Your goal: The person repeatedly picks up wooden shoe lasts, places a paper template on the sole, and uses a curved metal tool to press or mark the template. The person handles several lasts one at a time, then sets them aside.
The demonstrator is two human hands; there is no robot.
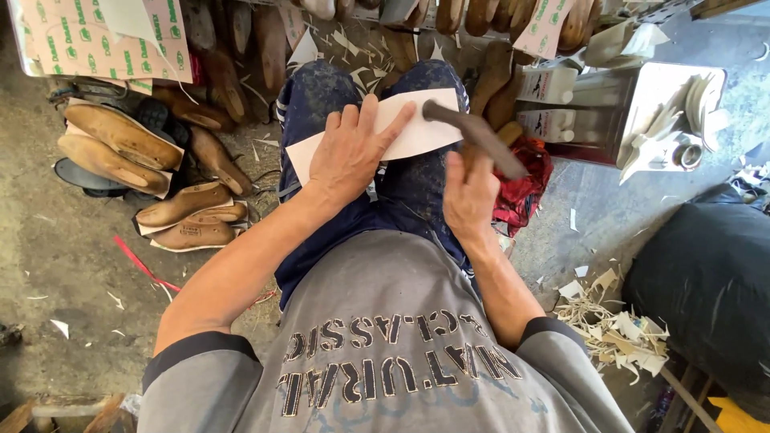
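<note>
A white, shoe-sole-shaped piece of board (417,128) lies across my lap on dark blue trousers (321,88). My left hand (349,152) lies flat on it with fingers spread, pressing it down. My right hand (469,196) grips a dark, wooden-handled tool (473,132). The tool's tip rests on the board's upper right edge.
Several wooden shoe lasts (120,140) lie on the concrete floor at left, more along the top. A red cloth (525,188) sits by my right knee. A metal box with paper cut-outs (666,112) stands at right, paper scraps (613,321) and a black bag (710,273) below it.
</note>
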